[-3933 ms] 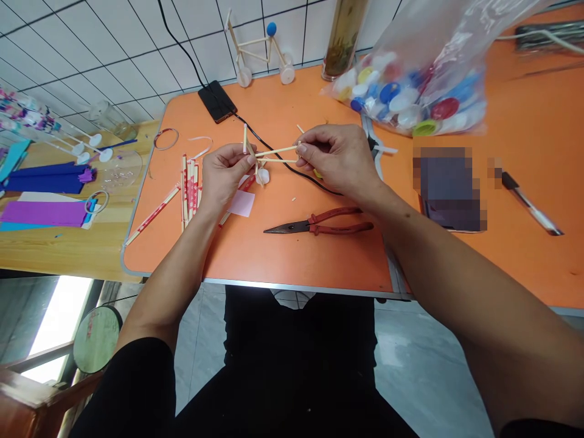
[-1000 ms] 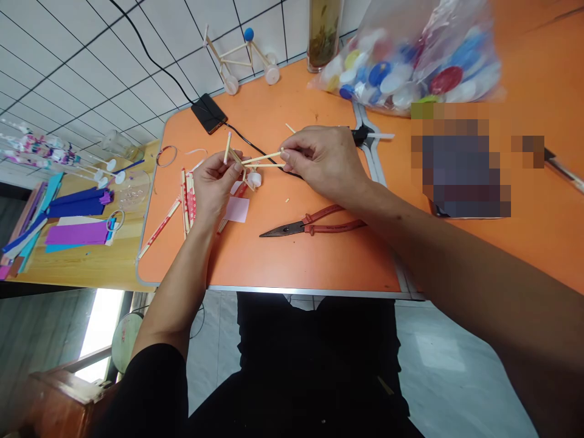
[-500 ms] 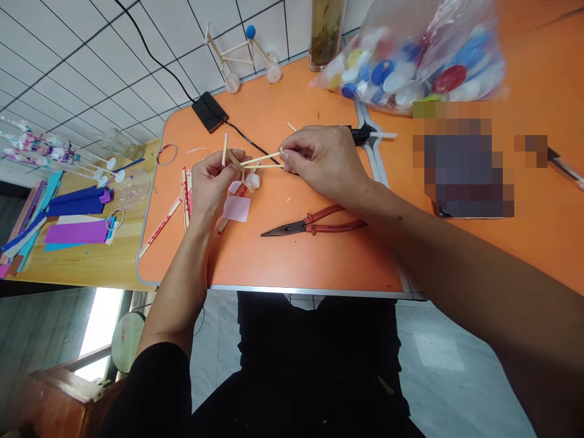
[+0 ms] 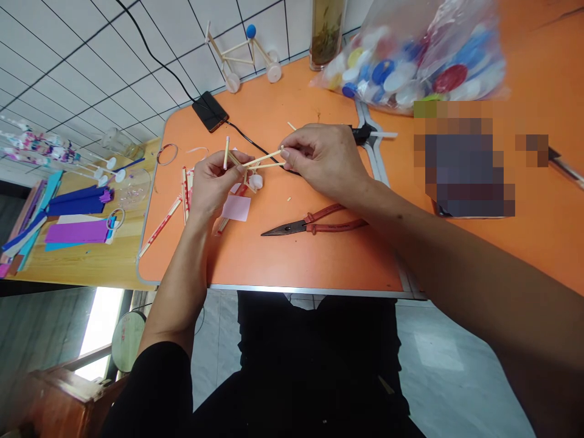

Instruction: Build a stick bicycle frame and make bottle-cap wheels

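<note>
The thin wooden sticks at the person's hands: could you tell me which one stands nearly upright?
The pale wooden stick rising from the left hand; the two sticks reaching toward the right hand lie nearly level.

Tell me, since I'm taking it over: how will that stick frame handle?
The wooden stick frame is probably light: the left hand and right hand pinch it with fingers. Its slender sticks look stiff but snappable, and the white wheel may roll.
</note>
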`<state>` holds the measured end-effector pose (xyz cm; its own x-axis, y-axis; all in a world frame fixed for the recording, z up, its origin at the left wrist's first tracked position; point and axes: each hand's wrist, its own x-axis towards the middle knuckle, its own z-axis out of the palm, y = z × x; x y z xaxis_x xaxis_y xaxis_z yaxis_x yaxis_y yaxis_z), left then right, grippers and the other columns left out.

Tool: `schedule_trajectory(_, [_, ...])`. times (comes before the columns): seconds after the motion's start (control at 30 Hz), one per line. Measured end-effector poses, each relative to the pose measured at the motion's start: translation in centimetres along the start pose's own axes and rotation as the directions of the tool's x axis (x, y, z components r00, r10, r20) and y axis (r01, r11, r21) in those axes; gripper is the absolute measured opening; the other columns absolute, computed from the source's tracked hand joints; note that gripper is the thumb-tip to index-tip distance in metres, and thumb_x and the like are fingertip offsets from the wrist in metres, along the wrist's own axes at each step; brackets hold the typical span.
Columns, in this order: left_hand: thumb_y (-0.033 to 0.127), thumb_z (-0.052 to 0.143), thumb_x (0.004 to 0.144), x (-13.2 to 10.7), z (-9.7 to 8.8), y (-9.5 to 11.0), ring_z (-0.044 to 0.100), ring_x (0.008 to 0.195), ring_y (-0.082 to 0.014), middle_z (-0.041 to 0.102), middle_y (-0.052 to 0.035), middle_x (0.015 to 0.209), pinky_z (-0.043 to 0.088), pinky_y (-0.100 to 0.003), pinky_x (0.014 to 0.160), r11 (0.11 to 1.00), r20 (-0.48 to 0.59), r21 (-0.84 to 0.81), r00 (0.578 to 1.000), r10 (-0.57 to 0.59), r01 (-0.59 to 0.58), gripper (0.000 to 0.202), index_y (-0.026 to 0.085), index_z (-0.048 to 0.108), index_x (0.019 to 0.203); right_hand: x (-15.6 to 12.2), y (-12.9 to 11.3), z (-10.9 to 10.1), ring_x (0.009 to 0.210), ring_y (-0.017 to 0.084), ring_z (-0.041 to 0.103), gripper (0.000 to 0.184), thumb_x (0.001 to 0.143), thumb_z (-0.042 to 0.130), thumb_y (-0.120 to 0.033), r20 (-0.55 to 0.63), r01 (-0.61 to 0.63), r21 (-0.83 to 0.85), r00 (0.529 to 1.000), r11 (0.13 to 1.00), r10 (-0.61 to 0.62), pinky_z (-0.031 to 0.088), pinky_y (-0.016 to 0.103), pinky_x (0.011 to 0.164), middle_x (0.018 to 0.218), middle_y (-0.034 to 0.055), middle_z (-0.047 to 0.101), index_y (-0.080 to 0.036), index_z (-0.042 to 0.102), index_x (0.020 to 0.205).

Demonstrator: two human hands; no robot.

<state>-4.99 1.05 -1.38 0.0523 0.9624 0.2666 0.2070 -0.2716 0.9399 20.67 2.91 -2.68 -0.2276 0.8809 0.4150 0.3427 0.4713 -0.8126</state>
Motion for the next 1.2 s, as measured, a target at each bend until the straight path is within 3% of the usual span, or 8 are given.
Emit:
schedule_trajectory(0.13, [0.028, 0.096, 0.082, 0.0, -0.8, 0.2, 0.083, 0.080, -0.0197, 0.086, -0.0052, 0.093, 0.070, -0.032, 0.072, 0.999, 0.041, 0.018, 0.998, -0.038, 0.037, 0.016, 0.025, 0.089, 0.096, 0.0, -0.3, -0.1, 0.096, 0.030, 0.074, 0.020, 0.104, 0.078, -0.041, 0.003, -0.002, 0.004, 1.000, 1.000, 0.002, 0.059, 0.046, 0.087, 0.092, 0.0072, 0.080, -0.029, 0.080, 0.087])
schedule_trajectory(0.3, [0.034, 0.099, 0.082, 0.0, -1.2, 0.5, 0.085, 0.095, -0.0243, 0.088, -0.0092, 0.108, 0.072, -0.036, 0.077, 0.999, 0.048, 0.036, 0.999, -0.012, 0.010, 0.017, 0.024, 0.088, 0.090, 0.0, -0.2, 0.0, 0.098, 0.029, 0.075, 0.019, 0.104, 0.078, -0.043, 0.003, 0.004, 0.011, 1.000, 1.000, -0.004, 0.060, 0.044, 0.084, 0.094, 0.0068, 0.081, -0.029, 0.081, 0.091])
schedule_trajectory(0.7, [0.045, 0.097, 0.086, 0.3, -1.8, -0.3, 0.081, 0.076, -0.0176, 0.086, -0.0055, 0.095, 0.071, -0.031, 0.067, 0.999, 0.093, 0.037, 0.996, -0.001, -0.002, 0.019, 0.028, 0.091, 0.094, 0.1, 0.4, 0.4, 0.096, 0.030, 0.076, 0.017, 0.102, 0.080, -0.047, -0.024, 0.003, 0.010, 1.000, 1.000, -0.003, 0.063, 0.047, 0.087, 0.096, 0.0075, 0.082, -0.030, 0.082, 0.101])
schedule_trajectory(1.2, [0.043, 0.102, 0.081, 0.2, -1.4, 0.1, 0.085, 0.079, -0.0206, 0.086, -0.0059, 0.091, 0.073, -0.032, 0.073, 0.993, 0.111, -0.113, 0.994, -0.023, 0.035, 0.028, 0.023, 0.088, 0.095, 0.0, 0.2, 0.4, 0.094, 0.029, 0.076, 0.025, 0.106, 0.077, -0.052, -0.040, 0.052, 0.030, 0.998, 0.998, -0.051, 0.063, 0.044, 0.086, 0.091, 0.0068, 0.080, -0.028, 0.081, 0.102])
